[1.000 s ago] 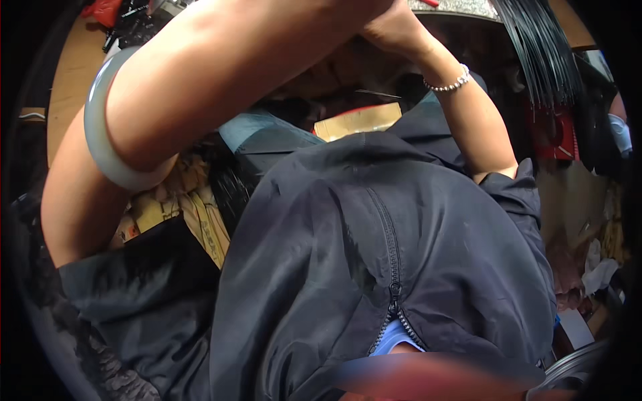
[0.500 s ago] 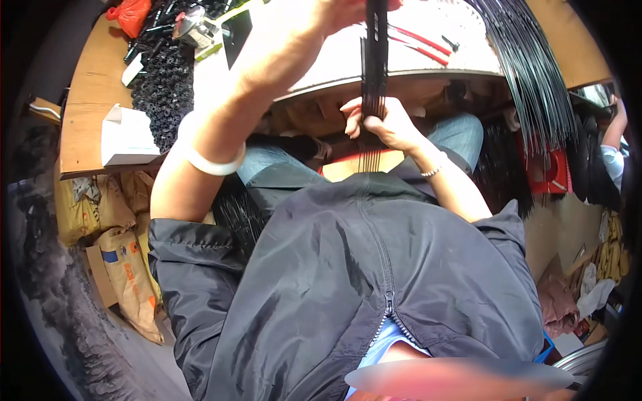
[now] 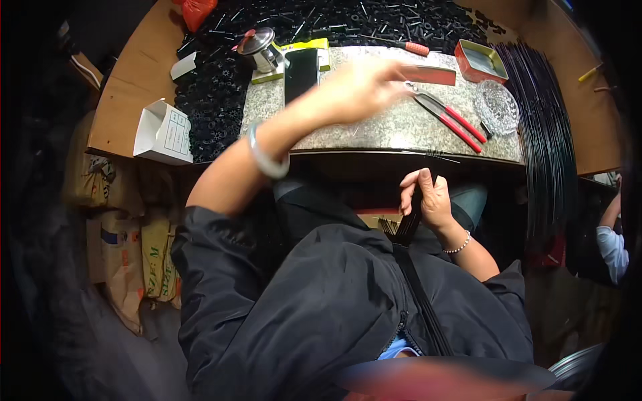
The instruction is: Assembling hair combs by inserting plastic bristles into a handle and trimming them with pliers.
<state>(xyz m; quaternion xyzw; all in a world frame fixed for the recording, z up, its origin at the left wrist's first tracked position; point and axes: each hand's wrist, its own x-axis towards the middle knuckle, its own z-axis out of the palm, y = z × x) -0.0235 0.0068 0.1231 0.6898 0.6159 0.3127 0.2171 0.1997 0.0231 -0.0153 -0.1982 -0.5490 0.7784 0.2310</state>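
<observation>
My right hand [image 3: 433,199] is closed round a bundle of thin black rods [image 3: 408,230] in front of my lap. Fine tips stick up past its thumb, and black strips run down over my dark jacket. My left hand [image 3: 368,85], blurred by motion, is over the speckled board [image 3: 394,134] on the table. Its fingertips are beside the head of the red-handled pliers [image 3: 451,120] and a flat reddish strip [image 3: 435,75]; whether they touch either one, I cannot tell.
Many small black parts [image 3: 214,110] cover the table's left and back. A metal pot [image 3: 259,50], phone [image 3: 301,75], white box [image 3: 164,134], red tin [image 3: 481,61] and glass ashtray [image 3: 497,107] stand about. Long black rods [image 3: 548,140] hang over the right edge. Someone's sleeve [image 3: 612,250] shows far right.
My left hand has come off the raised upper part of the bundle and moved over the board toward the pliers. The bundle, upright before, is lower and tilted in my right hand.
</observation>
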